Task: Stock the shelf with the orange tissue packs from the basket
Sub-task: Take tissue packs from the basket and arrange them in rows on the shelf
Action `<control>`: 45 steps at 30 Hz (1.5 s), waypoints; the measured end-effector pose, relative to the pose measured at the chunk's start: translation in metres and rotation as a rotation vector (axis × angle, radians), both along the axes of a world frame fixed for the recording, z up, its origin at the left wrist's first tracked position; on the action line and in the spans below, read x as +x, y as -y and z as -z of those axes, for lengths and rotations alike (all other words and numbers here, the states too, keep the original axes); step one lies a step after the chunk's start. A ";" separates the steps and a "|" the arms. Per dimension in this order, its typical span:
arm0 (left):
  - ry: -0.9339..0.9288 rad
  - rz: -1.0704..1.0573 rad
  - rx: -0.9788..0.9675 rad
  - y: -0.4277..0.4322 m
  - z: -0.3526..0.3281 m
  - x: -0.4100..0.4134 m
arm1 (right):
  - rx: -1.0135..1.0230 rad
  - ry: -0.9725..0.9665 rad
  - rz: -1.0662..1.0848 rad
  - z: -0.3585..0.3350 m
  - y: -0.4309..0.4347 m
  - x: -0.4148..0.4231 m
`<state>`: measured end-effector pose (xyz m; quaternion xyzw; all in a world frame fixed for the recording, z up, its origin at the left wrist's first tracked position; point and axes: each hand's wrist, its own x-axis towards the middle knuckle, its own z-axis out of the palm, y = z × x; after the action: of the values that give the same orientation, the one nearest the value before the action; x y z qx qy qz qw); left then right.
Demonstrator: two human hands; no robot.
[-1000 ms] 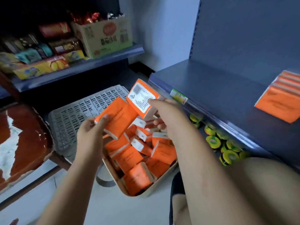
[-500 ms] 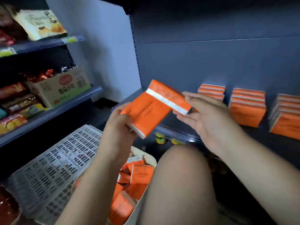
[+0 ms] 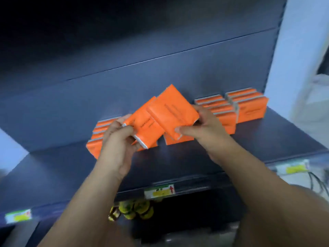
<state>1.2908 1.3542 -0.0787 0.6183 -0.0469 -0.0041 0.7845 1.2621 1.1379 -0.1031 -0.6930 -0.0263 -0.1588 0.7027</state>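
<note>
I've carried both packs up from the basket to over the shelf [image 3: 267,139], left hand [image 3: 117,139] clamped on one pack [image 3: 142,129], right hand [image 3: 204,127] on the other pack [image 3: 172,113].

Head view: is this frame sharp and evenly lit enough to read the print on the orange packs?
Head view: motion-blurred, so print on the orange plastic-wrapped tissue pack in the left hand is unreadable; the dark blue metal shelf fades to near-black top left; the pale wall looks washed out; wide-angle bending at the edges.
</note>
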 end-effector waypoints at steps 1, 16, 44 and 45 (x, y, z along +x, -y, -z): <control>-0.001 0.034 -0.009 0.020 0.002 0.009 | -0.052 -0.026 0.022 -0.004 0.017 0.001; 0.107 0.268 0.092 0.137 0.042 0.033 | -0.806 0.038 0.233 -0.017 0.133 -0.008; 0.084 0.317 0.375 0.159 0.071 0.005 | -0.383 -0.379 0.482 0.041 0.262 -0.047; 0.084 0.320 0.376 0.161 0.071 0.004 | -0.394 -0.401 0.490 0.044 0.264 -0.043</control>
<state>1.2951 1.1937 -0.1496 0.7377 -0.1755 -0.1112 0.6424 1.2186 0.8741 -0.1472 -0.8181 0.2486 -0.1754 0.4880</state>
